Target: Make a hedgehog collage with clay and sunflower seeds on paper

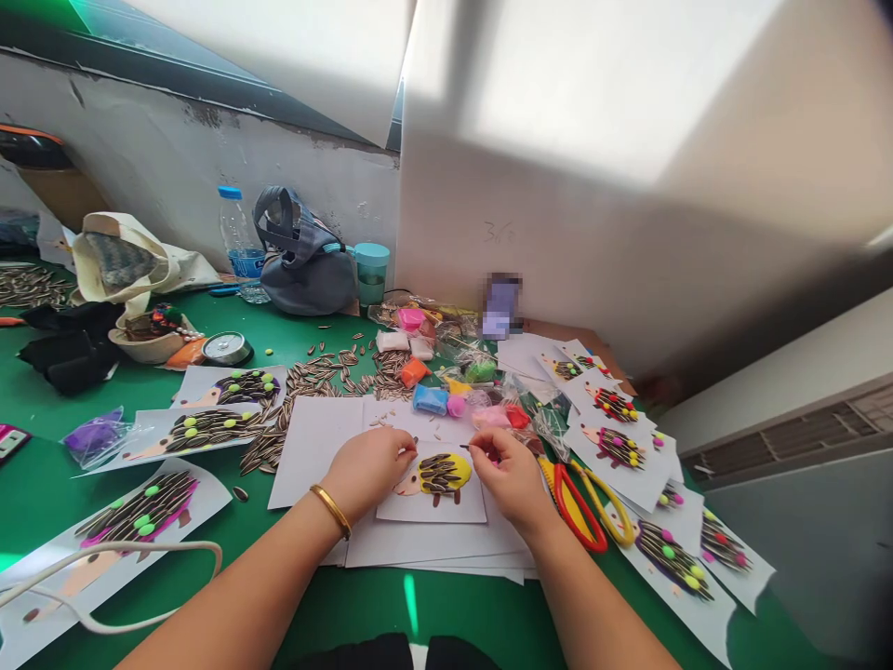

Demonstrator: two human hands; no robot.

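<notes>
A small white card lies on a stack of white paper, bearing a hedgehog figure with a yellow clay back and rows of striped sunflower seeds pressed into it. At the card's upper left, my left hand, a gold bangle at its wrist, pinches a sunflower seed of which only a dark tip shows. My right hand is closed at the upper right of the card, a thin dark seed poking out from its fingertips. Behind the hands a pile of sunflower seeds spreads over the green table.
Yellow-handled scissors and red-handled scissors lie by my right forearm. Hedgehog cards overlap at right; more lie left, under a white cable. Clay packets, a bottle, a grey bag and a phone stand behind.
</notes>
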